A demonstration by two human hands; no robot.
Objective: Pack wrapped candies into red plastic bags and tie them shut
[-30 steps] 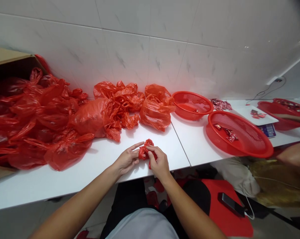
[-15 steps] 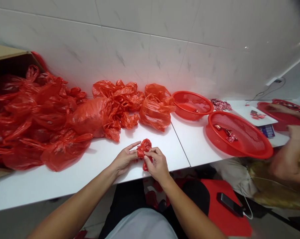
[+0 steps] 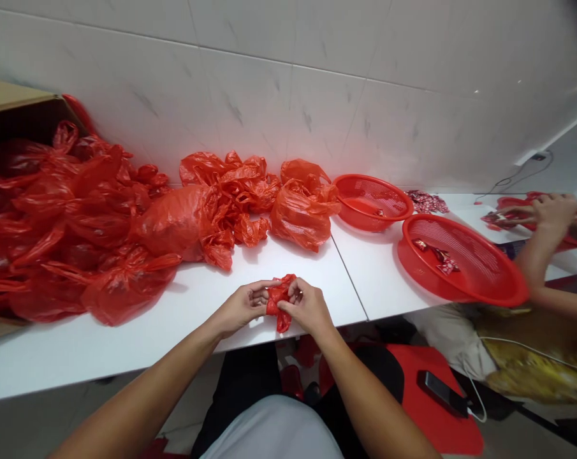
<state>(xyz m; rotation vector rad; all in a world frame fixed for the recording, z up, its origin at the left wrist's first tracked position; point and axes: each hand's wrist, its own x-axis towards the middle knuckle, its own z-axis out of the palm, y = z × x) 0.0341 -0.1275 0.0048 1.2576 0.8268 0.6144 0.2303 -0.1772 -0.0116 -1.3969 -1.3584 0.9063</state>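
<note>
A small, crumpled red plastic bag [image 3: 278, 301] is pinched between my two hands, just above the front edge of the white table [image 3: 211, 306]. My left hand [image 3: 243, 308] grips its left side with bent fingers. On the other side, my right hand [image 3: 308, 306] has thumb and fingers closed on the plastic, and a loose end hangs down between the hands. Whether anything is inside this bag I cannot tell. Behind it on the table lie a filled red bag [image 3: 173, 220] and another bulging red bag [image 3: 302, 210].
Several tied red bags [image 3: 92, 217] spill from a cardboard box [image 3: 20, 102] at left. Two red baskets, a small one [image 3: 372, 220] and a larger one [image 3: 460, 255], hold a few small packets. A co-worker's hands [image 3: 551, 213] work at far right. A phone [image 3: 442, 393] lies on a red seat.
My fingers have shifted on the small bag, which now looks flatter and more spread out. At far right, the co-worker's hands have moved over the white tray with red packets.
</note>
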